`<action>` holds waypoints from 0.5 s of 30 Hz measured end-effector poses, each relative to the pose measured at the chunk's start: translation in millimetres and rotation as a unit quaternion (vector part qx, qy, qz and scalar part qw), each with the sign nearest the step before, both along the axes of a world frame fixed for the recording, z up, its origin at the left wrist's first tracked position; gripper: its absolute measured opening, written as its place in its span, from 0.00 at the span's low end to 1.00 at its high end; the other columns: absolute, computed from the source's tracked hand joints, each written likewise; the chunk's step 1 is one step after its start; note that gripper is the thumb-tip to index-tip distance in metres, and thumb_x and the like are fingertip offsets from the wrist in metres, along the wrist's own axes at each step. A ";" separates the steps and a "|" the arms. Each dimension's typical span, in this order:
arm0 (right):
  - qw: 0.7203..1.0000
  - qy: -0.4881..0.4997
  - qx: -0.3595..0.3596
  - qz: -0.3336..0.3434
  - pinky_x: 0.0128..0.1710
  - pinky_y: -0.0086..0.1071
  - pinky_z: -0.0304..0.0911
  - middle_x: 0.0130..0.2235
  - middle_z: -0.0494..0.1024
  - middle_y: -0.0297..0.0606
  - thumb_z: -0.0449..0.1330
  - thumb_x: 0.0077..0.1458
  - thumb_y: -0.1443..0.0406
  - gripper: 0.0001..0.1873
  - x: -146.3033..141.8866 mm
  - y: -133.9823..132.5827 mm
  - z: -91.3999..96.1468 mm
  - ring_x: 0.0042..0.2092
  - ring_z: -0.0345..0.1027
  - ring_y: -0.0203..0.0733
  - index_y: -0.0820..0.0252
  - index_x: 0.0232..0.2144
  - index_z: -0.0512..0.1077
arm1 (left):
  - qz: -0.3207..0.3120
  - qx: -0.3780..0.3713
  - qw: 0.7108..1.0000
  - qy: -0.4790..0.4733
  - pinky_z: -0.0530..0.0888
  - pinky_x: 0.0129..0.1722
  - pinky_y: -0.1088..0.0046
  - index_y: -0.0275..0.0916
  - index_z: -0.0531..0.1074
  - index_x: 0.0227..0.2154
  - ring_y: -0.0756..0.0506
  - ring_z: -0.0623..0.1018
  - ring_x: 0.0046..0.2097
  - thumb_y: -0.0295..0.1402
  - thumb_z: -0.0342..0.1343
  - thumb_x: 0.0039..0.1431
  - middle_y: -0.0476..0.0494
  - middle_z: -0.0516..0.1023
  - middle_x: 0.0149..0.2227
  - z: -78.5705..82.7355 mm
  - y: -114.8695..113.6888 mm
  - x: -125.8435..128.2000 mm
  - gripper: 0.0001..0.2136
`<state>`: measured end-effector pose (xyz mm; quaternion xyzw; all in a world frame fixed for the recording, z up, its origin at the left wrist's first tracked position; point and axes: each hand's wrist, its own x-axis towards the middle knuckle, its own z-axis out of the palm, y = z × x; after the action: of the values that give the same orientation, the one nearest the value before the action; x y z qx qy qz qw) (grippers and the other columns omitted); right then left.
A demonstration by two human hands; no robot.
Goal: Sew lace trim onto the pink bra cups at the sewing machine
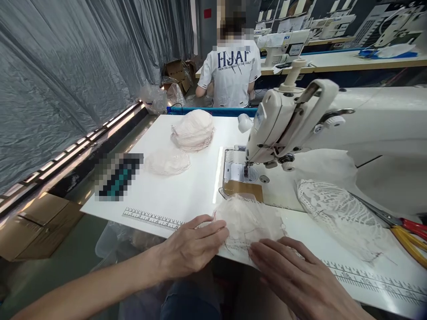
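Observation:
A pale pink lace piece (pixel 248 220) lies at the near edge of the white sewing table (pixel 187 195), just in front of the needle plate. My left hand (pixel 191 244) rests on the lace's left edge, fingers stretched out and pressed flat. My right hand (pixel 293 273) lies over its lower right edge, fingers extended flat too. The white sewing machine (pixel 293 120) stands directly behind, its needle (pixel 246 171) above the plate, apart from the lace.
A stack of pink lace cups (pixel 193 129) and a single piece (pixel 168 162) lie at the far left. White lace (pixel 333 209) sits right of the machine, beside red and yellow scissors (pixel 408 233). A person in a white shirt (pixel 231 71) works ahead. Cardboard boxes (pixel 36 224) sit lower left.

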<state>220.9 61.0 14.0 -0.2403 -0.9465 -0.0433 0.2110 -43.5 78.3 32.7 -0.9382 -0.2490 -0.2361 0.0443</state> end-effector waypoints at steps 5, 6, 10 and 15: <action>1.000 -0.012 -0.005 0.028 0.47 0.43 0.62 0.47 0.77 0.46 0.46 0.66 0.68 0.16 -2.9 4.1 -0.6 0.48 0.70 0.46 0.64 0.49 0.70 | -0.029 0.025 0.998 0.052 0.74 0.40 0.69 0.28 0.71 0.37 0.46 0.76 0.43 0.22 0.50 0.60 0.39 0.77 0.40 -1.0 -0.6 -5.5 0.06; 0.999 -0.014 -0.004 0.031 0.47 0.43 0.61 0.46 0.78 0.46 0.46 0.66 0.67 0.16 -3.5 5.2 0.6 0.47 0.70 0.46 0.64 0.49 0.70 | -0.031 0.036 0.997 0.060 0.74 0.40 0.69 0.28 0.71 0.38 0.45 0.75 0.44 0.23 0.51 0.60 0.39 0.77 0.40 -0.9 -1.2 -6.6 0.06; 1.000 -0.001 0.005 0.031 0.45 0.41 0.60 0.44 0.79 0.43 0.46 0.66 0.67 0.16 -5.9 6.7 4.7 0.44 0.72 0.44 0.64 0.46 0.72 | -0.025 0.050 0.996 0.064 0.74 0.43 0.68 0.27 0.71 0.41 0.44 0.75 0.47 0.24 0.53 0.59 0.38 0.76 0.41 0.7 -3.7 -8.1 0.08; 1.000 0.007 -0.001 0.004 0.45 0.41 0.61 0.45 0.79 0.43 0.46 0.66 0.66 0.16 -4.0 3.2 -4.4 0.45 0.71 0.45 0.60 0.49 0.70 | -0.011 0.045 0.998 0.039 0.74 0.43 0.68 0.28 0.71 0.39 0.44 0.75 0.47 0.22 0.53 0.59 0.38 0.77 0.39 -0.3 -5.2 -7.6 0.06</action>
<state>216.9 64.1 9.6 -0.2370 -0.9461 -0.0399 0.2173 -51.1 73.1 32.4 -0.9466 -0.2255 -0.2108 0.0933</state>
